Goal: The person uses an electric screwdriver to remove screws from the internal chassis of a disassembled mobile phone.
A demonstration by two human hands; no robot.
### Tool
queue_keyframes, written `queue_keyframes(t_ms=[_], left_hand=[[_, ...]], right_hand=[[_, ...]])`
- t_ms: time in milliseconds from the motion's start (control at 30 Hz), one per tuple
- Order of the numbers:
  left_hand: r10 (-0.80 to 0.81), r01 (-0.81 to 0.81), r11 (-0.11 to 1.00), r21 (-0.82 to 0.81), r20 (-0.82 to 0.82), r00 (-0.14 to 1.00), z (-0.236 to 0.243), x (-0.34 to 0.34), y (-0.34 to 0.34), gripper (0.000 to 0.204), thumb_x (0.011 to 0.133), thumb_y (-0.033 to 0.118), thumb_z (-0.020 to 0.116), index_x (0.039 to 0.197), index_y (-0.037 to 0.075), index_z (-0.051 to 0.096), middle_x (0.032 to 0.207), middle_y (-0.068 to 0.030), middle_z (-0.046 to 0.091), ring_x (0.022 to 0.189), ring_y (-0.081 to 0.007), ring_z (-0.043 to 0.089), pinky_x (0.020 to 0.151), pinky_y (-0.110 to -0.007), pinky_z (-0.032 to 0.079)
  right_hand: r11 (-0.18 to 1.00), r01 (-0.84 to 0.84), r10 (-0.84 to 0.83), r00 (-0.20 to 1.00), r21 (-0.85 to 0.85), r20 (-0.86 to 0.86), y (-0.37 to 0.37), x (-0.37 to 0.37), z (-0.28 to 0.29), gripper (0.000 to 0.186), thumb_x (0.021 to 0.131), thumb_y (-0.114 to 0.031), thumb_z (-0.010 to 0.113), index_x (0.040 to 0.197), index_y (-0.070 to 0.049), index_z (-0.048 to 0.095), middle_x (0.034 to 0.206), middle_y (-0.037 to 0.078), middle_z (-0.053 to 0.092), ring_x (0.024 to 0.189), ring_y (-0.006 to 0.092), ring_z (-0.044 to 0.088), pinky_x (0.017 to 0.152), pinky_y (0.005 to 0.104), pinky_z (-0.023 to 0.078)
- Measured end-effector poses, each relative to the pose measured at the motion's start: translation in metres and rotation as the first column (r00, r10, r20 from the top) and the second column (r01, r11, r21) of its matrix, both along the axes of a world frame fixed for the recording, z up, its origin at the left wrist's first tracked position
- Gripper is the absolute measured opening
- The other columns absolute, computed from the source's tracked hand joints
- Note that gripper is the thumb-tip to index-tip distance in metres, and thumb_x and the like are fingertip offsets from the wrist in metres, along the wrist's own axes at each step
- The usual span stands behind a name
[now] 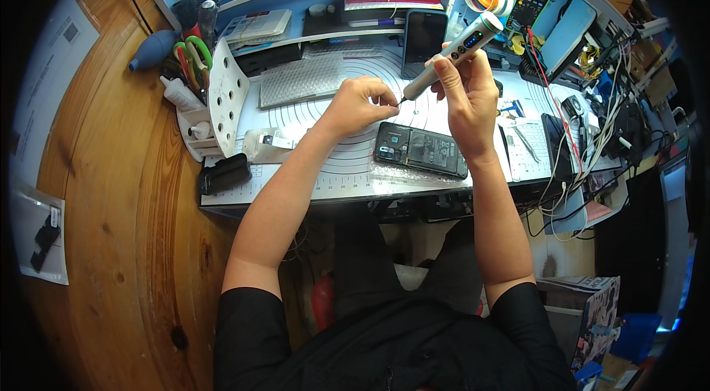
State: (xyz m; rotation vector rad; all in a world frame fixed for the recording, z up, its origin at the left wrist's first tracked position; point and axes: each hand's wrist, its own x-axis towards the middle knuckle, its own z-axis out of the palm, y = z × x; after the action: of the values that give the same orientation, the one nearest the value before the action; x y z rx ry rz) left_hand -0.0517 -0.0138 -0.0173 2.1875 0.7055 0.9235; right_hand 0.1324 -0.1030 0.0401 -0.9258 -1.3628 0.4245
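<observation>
My right hand (472, 106) is wrapped round a grey electric screwdriver (425, 82) with a small lit display, its thumb on the side of the body. The tool slants down to the left, and its thin dark bit ends at the fingertips of my left hand (361, 102). Those fingers are pinched together at the bit; whatever else lies between them is too small to make out. Below both hands a smartphone with its back cover off (423, 151) lies on bubble wrap (392, 173), its black battery and camera module showing.
A white perforated organiser (228, 99) with scissors and pliers stands at the left, by a blue air blower (154, 49). Bubble-wrap sheets (302, 80) lie behind my left hand. A dark phone (423, 43) leans at the back. Tweezers (526, 142) and tangled cables (610, 106) are at the right.
</observation>
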Motion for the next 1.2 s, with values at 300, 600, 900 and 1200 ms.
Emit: queue_keyframes(t_ms=[300, 600, 900, 1200], left_hand=[[-0.022, 0.024, 0.998, -0.064, 0.025, 0.999, 0.003, -0.002, -0.001, 0.013, 0.074, 0.014, 0.082, 0.082, 0.006, 0.075, 0.079, -0.0017, 0.07, 0.078, -0.0136, 0.063, 0.073, -0.03, 0.046], [-0.128, 0.154, 0.944, -0.293, 0.105, 0.986, 0.016, -0.008, -0.007, 0.024, 0.084, 0.019, 0.06, 0.089, 0.0, 0.073, 0.085, -0.0057, 0.066, 0.088, -0.0147, 0.06, 0.084, -0.03, 0.045], [-0.133, 0.166, 0.95, -0.266, 0.136, 0.982, 0.012, -0.009, -0.002, 0.022, 0.081, 0.01, 0.058, 0.089, -0.002, 0.075, 0.085, -0.0096, 0.069, 0.082, -0.0169, 0.064, 0.081, -0.031, 0.051], [-0.105, 0.125, 0.968, -0.216, 0.102, 0.989, 0.008, -0.007, 0.002, 0.023, 0.079, 0.01, 0.056, 0.087, -0.001, 0.075, 0.08, -0.0088, 0.069, 0.079, -0.0165, 0.065, 0.077, -0.031, 0.051]], right_hand=[[1.0, 0.002, -0.001, 0.999, -0.025, 0.033, 0.0, 0.0, 0.003, 0.027, 0.101, -0.02, 0.063, 0.117, 0.001, 0.057, 0.091, 0.008, 0.069, 0.07, 0.0088, 0.06, 0.062, 0.0234, 0.048], [0.998, -0.025, 0.026, 1.0, -0.06, 0.003, 0.001, -0.007, -0.005, 0.022, 0.097, -0.019, 0.07, 0.106, 0.0, 0.062, 0.08, 0.005, 0.07, 0.068, 0.0065, 0.06, 0.06, 0.0249, 0.049], [0.996, -0.019, 0.021, 0.999, -0.084, 0.024, 0.003, -0.008, -0.006, 0.022, 0.097, -0.02, 0.07, 0.104, -0.001, 0.061, 0.077, 0.005, 0.069, 0.066, 0.0066, 0.059, 0.059, 0.0252, 0.048], [0.995, -0.026, 0.031, 0.998, -0.092, 0.059, 0.007, -0.009, -0.007, 0.022, 0.096, -0.02, 0.07, 0.104, -0.002, 0.062, 0.076, 0.005, 0.069, 0.066, 0.0077, 0.06, 0.06, 0.026, 0.049]])
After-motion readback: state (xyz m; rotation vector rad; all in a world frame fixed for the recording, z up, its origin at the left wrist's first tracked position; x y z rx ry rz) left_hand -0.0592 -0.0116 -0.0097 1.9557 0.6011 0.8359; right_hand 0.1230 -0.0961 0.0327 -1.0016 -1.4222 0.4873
